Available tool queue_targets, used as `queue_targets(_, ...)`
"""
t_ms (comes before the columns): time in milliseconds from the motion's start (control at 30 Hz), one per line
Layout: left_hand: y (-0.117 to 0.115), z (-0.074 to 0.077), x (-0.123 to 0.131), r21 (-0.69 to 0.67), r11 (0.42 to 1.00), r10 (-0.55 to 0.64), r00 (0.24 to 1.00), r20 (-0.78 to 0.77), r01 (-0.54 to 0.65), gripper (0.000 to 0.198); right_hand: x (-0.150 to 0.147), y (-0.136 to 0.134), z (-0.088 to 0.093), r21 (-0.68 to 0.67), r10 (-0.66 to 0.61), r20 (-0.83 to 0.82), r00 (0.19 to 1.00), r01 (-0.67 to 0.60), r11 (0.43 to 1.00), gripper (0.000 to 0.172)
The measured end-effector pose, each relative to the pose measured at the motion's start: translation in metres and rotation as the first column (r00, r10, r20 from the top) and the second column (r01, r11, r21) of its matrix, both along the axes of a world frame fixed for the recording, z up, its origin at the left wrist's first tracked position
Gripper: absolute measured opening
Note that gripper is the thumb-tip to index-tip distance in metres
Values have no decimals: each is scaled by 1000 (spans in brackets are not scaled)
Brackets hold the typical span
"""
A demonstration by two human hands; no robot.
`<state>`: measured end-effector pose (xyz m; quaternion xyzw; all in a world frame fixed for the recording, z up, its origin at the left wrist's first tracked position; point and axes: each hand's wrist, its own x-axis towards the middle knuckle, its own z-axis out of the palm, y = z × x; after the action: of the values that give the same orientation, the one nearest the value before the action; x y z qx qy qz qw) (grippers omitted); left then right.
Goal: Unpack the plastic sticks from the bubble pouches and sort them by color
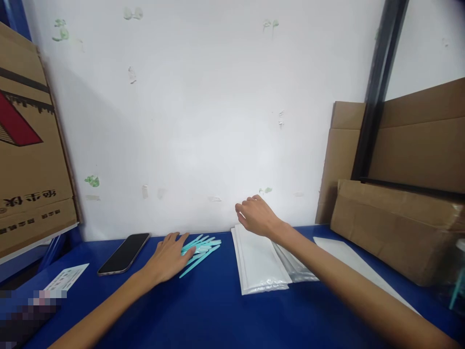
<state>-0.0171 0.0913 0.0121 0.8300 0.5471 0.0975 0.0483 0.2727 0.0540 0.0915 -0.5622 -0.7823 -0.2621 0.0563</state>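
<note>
Blue tabletop [203, 317], smooth, pushed up to a scuffed white wall [203, 121]. Loose heap of slim teal plastic sticks [204, 247] near its back edge, left of centre. Left hand [169, 259] lies low against the heap's left side, fingers spread, thumb reaching over the sticks; nothing clenched. Right hand [257, 215] is up over the far end of a stack of flat white rectangular packets [259, 261], fingers curled inward; from here I can't tell if they pinch anything. Right forearm crosses above a long white sheet [350, 252]. Black-screened flat phone [124, 253] left of left hand, printed white card [69, 278] nearer the left edge. Big printed brown cardboard box [32, 160] far left; plain brown cardboard carton [392, 228] on the right, beside the sheet.
</note>
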Motion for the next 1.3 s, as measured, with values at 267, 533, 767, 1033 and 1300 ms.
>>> queue_targets(267, -6, -13, -7, -47, 997, -66, 995, -80, 62, 90, -15, -70, -11, 69, 287, -62, 956, -282, 957, 25)
queue_targets(533, 19, 8, 25, -51, 993, -116, 968, -221, 108, 35, -12, -88, -21, 124, 513, -105, 852, -501, 857, 25)
queue_targets(767, 27, -1, 40, -132, 988, -116, 947, -299, 79, 36, -14, -87, -30, 88, 523, -79, 849, -516, 852, 26)
queue_targets(1033, -6, -9, 15, 10, 979, -199, 962, -186, 204, 41, -12, -86, -35, 126, 481, -117, 869, -467, 875, 26)
queue_targets(1300, -45, 3, 16, 93, 967, -253, 847, 467, 237, 36, -24, -87, -13, 231, 415, -551, 724, -345, 910, 37)
